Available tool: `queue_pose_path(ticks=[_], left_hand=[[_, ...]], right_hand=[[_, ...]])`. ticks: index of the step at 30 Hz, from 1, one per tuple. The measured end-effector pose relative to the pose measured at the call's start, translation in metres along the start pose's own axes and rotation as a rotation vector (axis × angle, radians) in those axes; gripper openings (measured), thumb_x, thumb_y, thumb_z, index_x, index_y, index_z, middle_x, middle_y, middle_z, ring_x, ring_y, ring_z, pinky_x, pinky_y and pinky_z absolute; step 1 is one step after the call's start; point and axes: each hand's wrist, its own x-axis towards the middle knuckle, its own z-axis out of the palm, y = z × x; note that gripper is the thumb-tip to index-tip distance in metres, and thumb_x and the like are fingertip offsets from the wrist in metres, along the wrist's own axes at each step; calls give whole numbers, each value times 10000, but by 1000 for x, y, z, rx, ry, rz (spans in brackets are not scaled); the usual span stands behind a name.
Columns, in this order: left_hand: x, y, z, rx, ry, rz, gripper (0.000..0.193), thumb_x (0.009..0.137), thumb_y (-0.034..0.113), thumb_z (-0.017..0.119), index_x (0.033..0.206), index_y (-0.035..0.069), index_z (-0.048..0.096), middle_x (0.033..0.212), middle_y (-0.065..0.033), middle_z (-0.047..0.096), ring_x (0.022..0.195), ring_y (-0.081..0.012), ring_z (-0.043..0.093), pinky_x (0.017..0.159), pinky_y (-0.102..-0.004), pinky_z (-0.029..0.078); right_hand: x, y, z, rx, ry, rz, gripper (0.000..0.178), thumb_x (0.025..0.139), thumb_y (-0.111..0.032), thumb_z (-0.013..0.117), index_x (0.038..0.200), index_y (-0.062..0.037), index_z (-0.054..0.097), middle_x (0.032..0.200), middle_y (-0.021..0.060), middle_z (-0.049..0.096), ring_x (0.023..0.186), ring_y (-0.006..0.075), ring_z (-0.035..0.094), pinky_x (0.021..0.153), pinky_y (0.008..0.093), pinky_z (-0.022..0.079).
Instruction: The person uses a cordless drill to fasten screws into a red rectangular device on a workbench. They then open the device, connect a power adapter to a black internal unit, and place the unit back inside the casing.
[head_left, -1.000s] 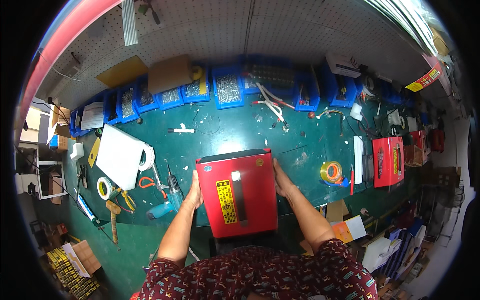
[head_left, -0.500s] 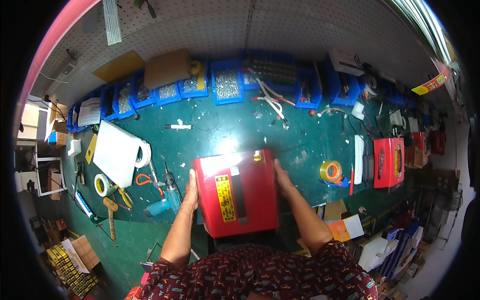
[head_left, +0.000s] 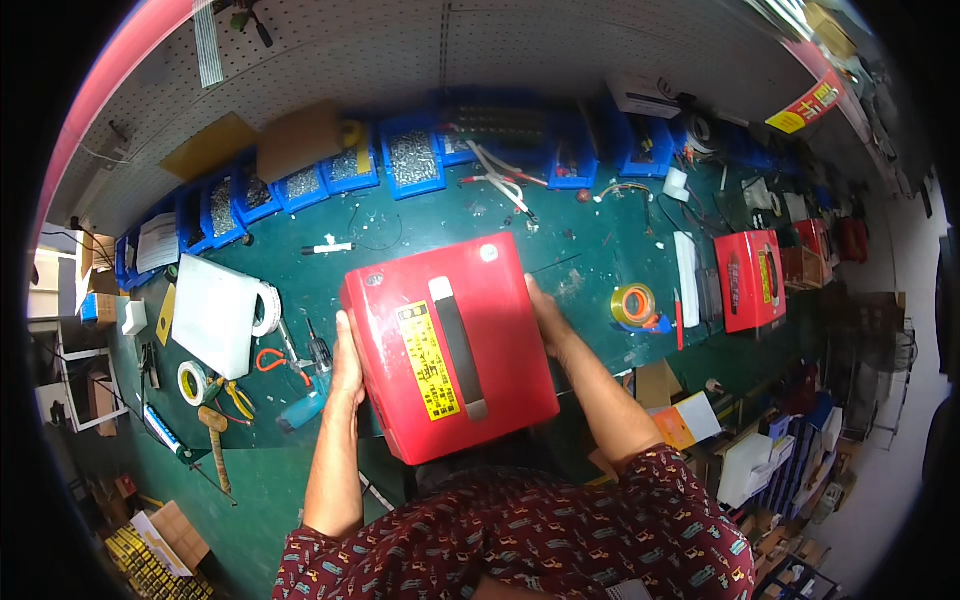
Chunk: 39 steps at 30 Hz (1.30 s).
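Note:
A red box-shaped machine housing with a dark carrying handle and a yellow label sits between my hands over the bench's front edge. My left hand presses flat along its left side. On the opposite side my right hand holds it, with the fingers partly hidden behind the housing. A teal power drill lies just left of my left hand. To the right of my right hand are a roll of yellow tape and a red pen-like stick.
Blue bins of screws and small parts line the back of the green bench. A white panel, a hammer and pliers lie at left. Another red housing stands at right. Cartons sit below the bench.
The red housing looks larger and has tilted, so its top and handle show more fully. It has turned slightly counterclockwise, both hands moving with it. The surroundings have shifted left in view.

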Motion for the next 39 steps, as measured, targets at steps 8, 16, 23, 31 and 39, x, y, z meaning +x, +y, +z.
queue_pose_path(ticks=[8,16,23,31,39], left_hand=[[-46,78,83,101,-109,154,728,1018,620,382,1438,31,464,1372,-160,567,1200,-229,591,979,-388,516],[-114,138,164,135,-680,426,731,932,348,700,1482,-12,381,1333,-154,592,1174,-180,610,1023,-334,490],[-148,115,138,397,-604,759,1087,806,483,781,1577,12,177,1540,-204,380,1369,-256,457,1143,-373,366],[-218,120,99,283,-348,831,1062,816,721,641,1542,27,294,1492,-140,451,1338,-235,466,1110,-394,389],[-317,65,22,443,36,924,1078,735,638,784,1491,-12,374,1420,-95,501,1305,-185,459,1092,-349,366]], right_hand=[[-77,-86,47,111,-205,-258,550,1064,-458,389,1384,-28,513,1297,150,607,1123,268,622,959,412,524],[-171,-130,44,128,-208,-499,529,1051,-477,407,1325,-46,546,1216,128,623,1042,256,625,900,403,530],[-196,-128,41,151,-195,-552,514,1039,-494,423,1274,-62,575,1145,108,636,971,246,626,848,394,536],[-146,-133,76,161,-364,-440,501,1025,-513,442,1215,-80,608,1065,86,652,890,234,629,789,384,542],[-132,-76,146,41,-552,-120,492,1012,-532,460,1156,-98,641,984,63,667,810,223,631,730,374,549]])
